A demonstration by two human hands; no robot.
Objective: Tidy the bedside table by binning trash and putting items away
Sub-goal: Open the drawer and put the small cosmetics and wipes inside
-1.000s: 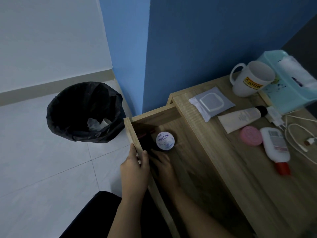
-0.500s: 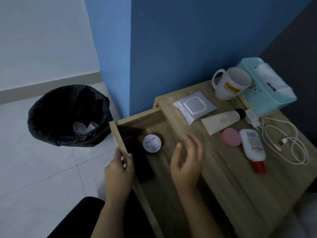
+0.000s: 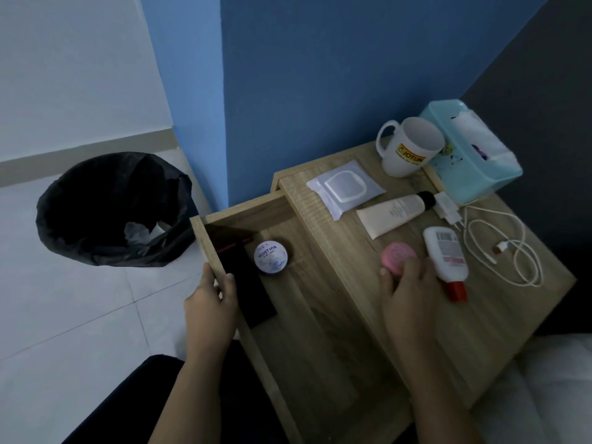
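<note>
My left hand [image 3: 209,310] grips the front wall of the open drawer [image 3: 205,241], the thumb over the inner face and the other fingers [image 3: 208,277] pressed together on the outer side. Just beyond my left thumb, inside the drawer, lies a dark flat case [image 3: 243,277], and touching its far side is a round jar [image 3: 271,258] with a white and blue lid, sitting on the drawer floor. My right hand [image 3: 407,294] rests on the table [image 3: 512,315], its fingers [image 3: 411,267] curled over the near edge of a pink tin [image 3: 397,256] with the thumb on its left side; I cannot tell whether the tin is lifted or sitting flat. Touching my right fingers on the right is a white bottle [image 3: 445,254] with a red cap, lying on its side, cap toward me. Beyond the tin lies a cream tube [image 3: 394,213] with a black cap, and past that a grey wipes pack [image 3: 344,189]. To the right of the bottle a white cable [image 3: 519,251] is looped, with its plug [image 3: 447,208] near the tube cap. Farthest from my right fingers stand a white mug [image 3: 410,149] and, just beside it, a teal tissue box [image 3: 474,161]. Far left of my left fingers, on the floor, is a bin [image 3: 109,213] with a black liner and some crumpled trash inside.
</note>
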